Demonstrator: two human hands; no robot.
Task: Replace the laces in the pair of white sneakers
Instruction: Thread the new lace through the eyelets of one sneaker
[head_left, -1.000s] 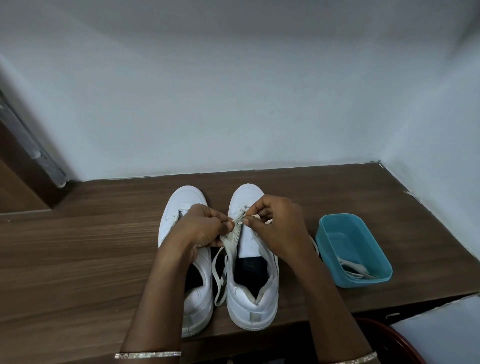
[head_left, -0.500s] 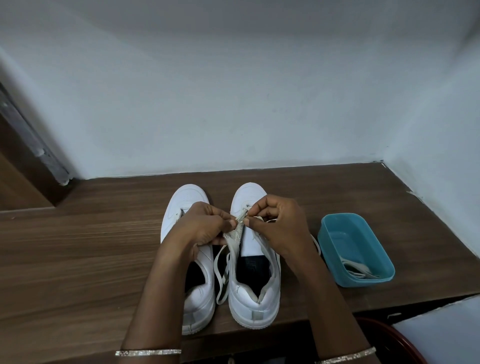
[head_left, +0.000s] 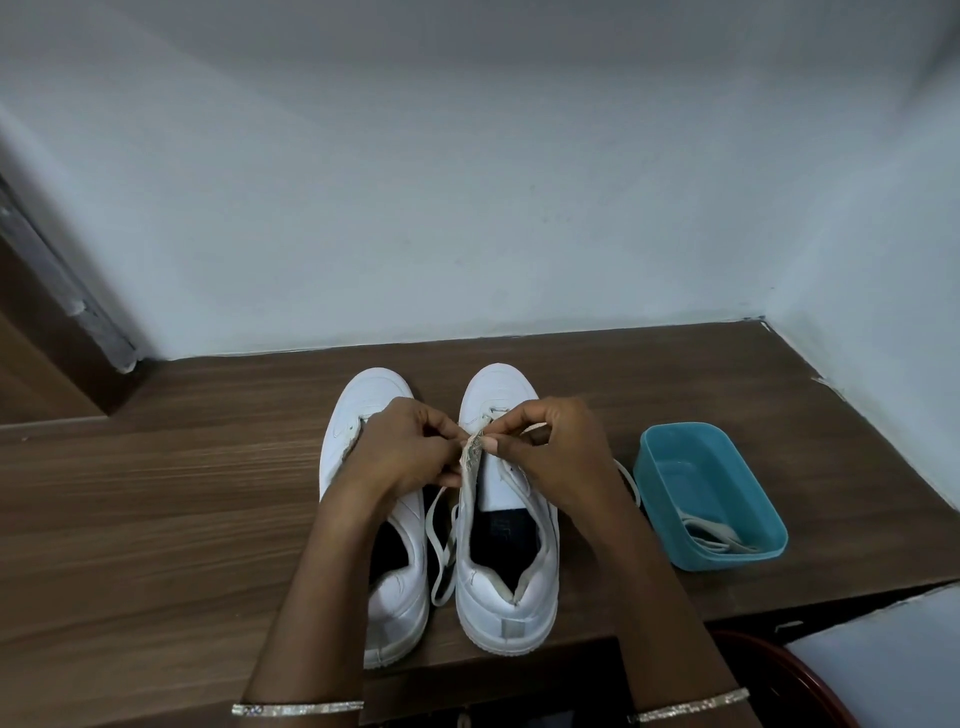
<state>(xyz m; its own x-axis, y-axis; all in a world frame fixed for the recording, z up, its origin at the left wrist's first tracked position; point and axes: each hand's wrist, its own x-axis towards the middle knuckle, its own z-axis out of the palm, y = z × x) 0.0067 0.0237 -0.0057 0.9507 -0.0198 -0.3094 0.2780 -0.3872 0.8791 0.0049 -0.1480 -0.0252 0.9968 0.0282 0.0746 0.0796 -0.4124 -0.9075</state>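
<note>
Two white sneakers stand side by side on the wooden table, toes pointing away from me: the left sneaker (head_left: 371, 410) and the right sneaker (head_left: 506, 587). My left hand (head_left: 402, 452) pinches the raised left eyelet flap of the right sneaker. My right hand (head_left: 558, 447) pinches a white lace (head_left: 439, 540) at the same flap, fingertips almost meeting those of the left hand. A loose length of the lace hangs down between the two shoes. The eyelet itself is hidden by my fingers.
A teal plastic tub (head_left: 670, 483) sits right of the shoes with more white laces (head_left: 714, 538) lying inside. Walls close the table (head_left: 156, 519) at the back and right. A dark red round rim (head_left: 810, 686) shows below the table's front edge.
Both hands stay at the right sneaker's flap with only small finger shifts. The view has drifted slightly.
</note>
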